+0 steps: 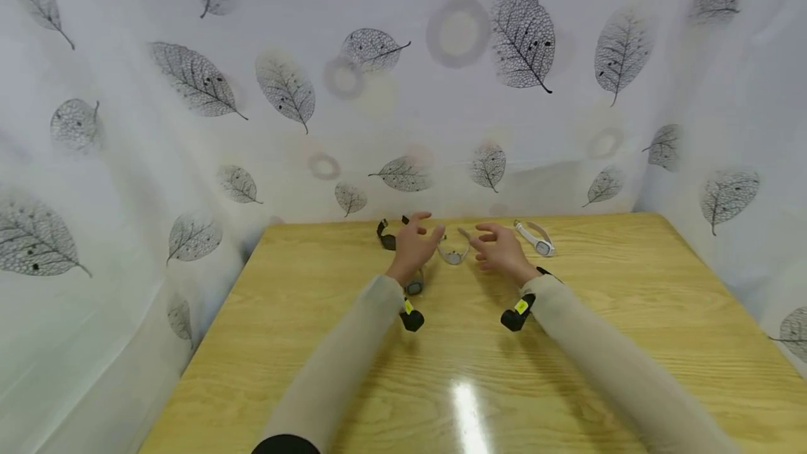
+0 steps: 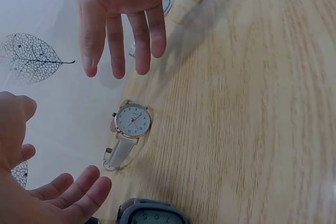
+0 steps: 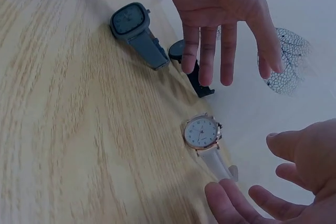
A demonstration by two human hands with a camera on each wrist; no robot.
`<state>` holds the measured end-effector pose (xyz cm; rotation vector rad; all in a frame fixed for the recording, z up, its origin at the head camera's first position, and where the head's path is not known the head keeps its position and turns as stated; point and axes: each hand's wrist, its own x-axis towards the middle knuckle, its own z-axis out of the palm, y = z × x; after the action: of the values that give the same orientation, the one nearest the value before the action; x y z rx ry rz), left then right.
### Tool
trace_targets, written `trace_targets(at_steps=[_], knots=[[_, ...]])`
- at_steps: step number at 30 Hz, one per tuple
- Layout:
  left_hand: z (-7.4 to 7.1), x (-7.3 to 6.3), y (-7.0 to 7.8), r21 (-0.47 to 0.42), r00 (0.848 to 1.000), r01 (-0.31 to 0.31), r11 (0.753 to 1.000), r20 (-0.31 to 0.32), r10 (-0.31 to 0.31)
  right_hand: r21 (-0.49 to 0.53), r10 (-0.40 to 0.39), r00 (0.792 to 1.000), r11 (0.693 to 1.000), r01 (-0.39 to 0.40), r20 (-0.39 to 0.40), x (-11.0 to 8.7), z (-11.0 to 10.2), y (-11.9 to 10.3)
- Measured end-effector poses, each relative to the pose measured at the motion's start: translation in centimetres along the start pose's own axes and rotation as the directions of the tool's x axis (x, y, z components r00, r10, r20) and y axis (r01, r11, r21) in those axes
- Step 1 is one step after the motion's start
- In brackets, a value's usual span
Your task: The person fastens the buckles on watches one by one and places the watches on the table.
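Observation:
A wristwatch with a round white dial and pale strap lies near the table's back edge, between the two hands. To its left is my left hand, fingers loosely spread and holding nothing. My right hand faces it from the other side, palm inward, also holding nothing. In both wrist views the hands stand apart from the round watch. A grey watch with a squarish face sits nearest my left hand, partly under that wrist in the head view. Behind that hand lies a black watch.
A white watch lies to the right of my right hand, near the back edge. The wooden table meets a pale curtain with leaf prints at the back and sides. Small black cameras are strapped to both wrists.

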<state>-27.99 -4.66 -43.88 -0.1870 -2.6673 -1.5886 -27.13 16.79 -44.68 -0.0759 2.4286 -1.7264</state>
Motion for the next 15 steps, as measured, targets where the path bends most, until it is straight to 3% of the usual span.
trace_targets(at_steps=[7, 15], knots=[[0.7, 0.8, -0.4, -0.031, 0.994, 0.107, 0.994, 0.030, -0.106, 0.032, 0.079, 0.997, 0.996, -0.079, -0.011, 1.2, 0.7, 0.5], [1.7, 1.8, -0.6, -0.020, 0.988, 0.156, 0.988, 0.004, -0.156, 0.052, 0.093, 0.994, 0.995, -0.090, -0.051, 2.1, 1.3, 1.0]])
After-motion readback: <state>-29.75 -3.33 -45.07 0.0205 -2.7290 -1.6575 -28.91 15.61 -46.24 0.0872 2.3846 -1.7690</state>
